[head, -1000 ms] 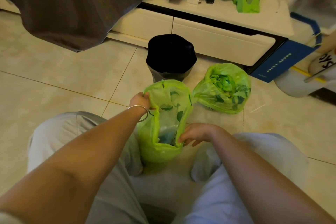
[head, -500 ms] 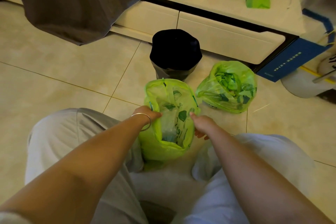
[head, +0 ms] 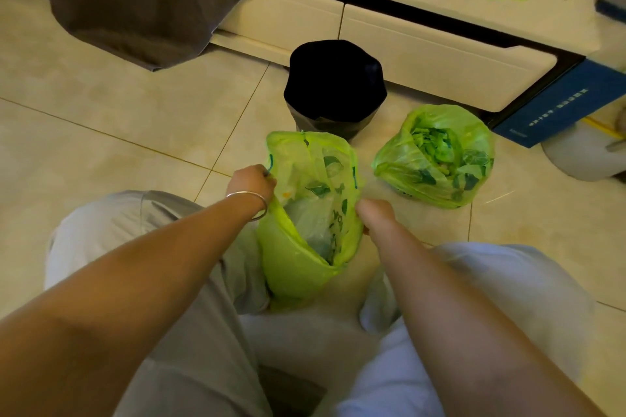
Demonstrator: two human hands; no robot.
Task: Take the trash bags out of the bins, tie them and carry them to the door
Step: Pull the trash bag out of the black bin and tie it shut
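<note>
A green trash bag (head: 288, 264) stands open on the floor between my knees, with crumpled plastic inside. My left hand (head: 250, 181), a bracelet on its wrist, grips the bag's left rim. My right hand (head: 374, 213) pinches the right rim. A second green trash bag (head: 437, 159) sits open on the floor to the right, full of green scraps. Behind them stands a bin (head: 333, 88) lined with a black bag.
A low white cabinet (head: 423, 41) with drawers runs along the back. Grey cloth (head: 145, 0) hangs down at the upper left. A blue box (head: 562, 105) and a white container (head: 582, 156) sit at the right. Tiled floor spreads to the left.
My right hand has moved from the bag's near rim up to its right rim. My left hand has slid down the left rim. The bag's mouth is pulled wider.
</note>
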